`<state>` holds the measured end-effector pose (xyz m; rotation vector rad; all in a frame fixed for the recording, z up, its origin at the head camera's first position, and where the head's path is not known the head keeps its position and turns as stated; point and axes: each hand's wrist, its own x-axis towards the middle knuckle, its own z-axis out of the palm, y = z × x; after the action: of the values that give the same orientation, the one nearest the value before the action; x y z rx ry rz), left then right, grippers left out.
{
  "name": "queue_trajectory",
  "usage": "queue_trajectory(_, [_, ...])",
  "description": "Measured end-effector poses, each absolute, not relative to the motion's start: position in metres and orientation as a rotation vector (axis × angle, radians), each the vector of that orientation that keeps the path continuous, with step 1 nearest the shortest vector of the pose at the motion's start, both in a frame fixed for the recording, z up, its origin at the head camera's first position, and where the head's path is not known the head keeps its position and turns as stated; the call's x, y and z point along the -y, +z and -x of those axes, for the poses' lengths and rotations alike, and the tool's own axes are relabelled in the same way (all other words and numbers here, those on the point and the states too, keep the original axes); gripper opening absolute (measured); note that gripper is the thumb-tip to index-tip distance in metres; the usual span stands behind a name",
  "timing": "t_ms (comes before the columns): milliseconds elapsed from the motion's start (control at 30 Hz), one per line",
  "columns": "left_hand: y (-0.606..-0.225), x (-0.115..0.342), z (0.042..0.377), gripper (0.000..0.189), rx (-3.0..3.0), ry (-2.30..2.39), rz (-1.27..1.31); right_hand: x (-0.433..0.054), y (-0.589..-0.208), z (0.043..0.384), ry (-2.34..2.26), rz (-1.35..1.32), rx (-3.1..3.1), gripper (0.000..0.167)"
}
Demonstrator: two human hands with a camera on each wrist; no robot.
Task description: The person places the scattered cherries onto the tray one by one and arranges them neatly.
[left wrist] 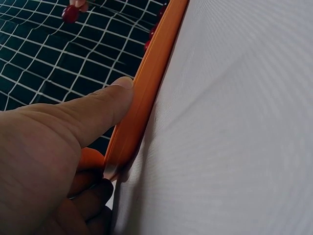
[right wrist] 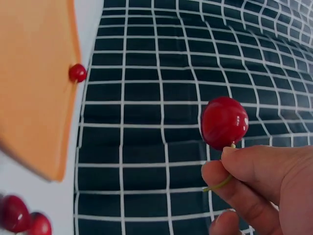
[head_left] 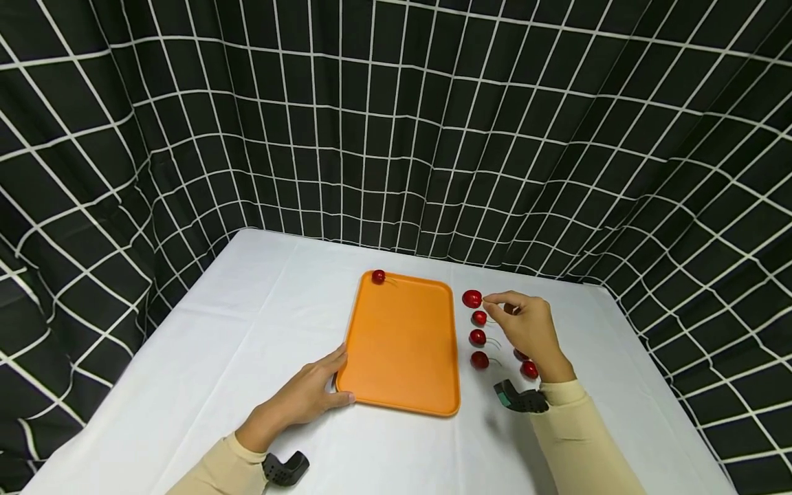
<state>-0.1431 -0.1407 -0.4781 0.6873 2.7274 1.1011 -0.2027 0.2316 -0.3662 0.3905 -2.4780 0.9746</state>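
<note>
My right hand (head_left: 526,326) pinches a red cherry (right wrist: 224,122) by its green stem, between thumb and forefinger. In the head view this cherry appears just past the tray's far right corner. With my left hand (head_left: 303,393) I grip the orange tray (head_left: 402,344) at its near left corner. The thumb lies on the near rim, and the other fingers are along the left side, partly hidden. One cherry (head_left: 378,276) with a stem rests in the tray's far left corner.
Several cherries (head_left: 478,337) line up on the white table (head_left: 247,309) right of the tray. Another cherry (head_left: 529,370) lies near my right wrist, with one beside it partly hidden by the hand. A black curtain (head_left: 396,124) with white grid lines surrounds the table's back and sides.
</note>
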Motion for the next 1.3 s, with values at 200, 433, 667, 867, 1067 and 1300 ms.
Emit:
queue_trajectory(200, [-0.479, 0.138, 0.144, 0.083, -2.727, 1.091, -0.704, -0.215, -0.358, 0.222, 0.958, -0.478, 2.398, 0.005])
queue_trajectory(433, [-0.476, 0.137, 0.144, 0.083, -2.742, 1.073, -0.703, -0.195, -0.349, 0.237, 0.972, -0.499, 2.39, 0.005])
queue_trajectory(667, [-0.478, 0.137, 0.145, 0.085, -2.713, 1.093, -0.699, -0.171, -0.351, 0.256, 1.058, -0.426, 2.412, 0.008])
queue_trajectory(867, [-0.479, 0.138, 0.144, 0.087, -2.705, 1.086, -0.698, -0.15, -0.36, 0.273, 1.097, -0.404, 2.412, 0.011])
queue_trajectory(1067, [-0.479, 0.14, 0.144, 0.086, -2.704, 1.092, -0.695, -0.129, -0.372, 0.29, 1.155, -0.371, 2.436, 0.011])
queue_trajectory(1300, [-0.478, 0.14, 0.144, 0.085, -2.714, 1.087, -0.705, -0.113, -0.393, 0.305, 1.192, -0.291, 2.516, 0.011])
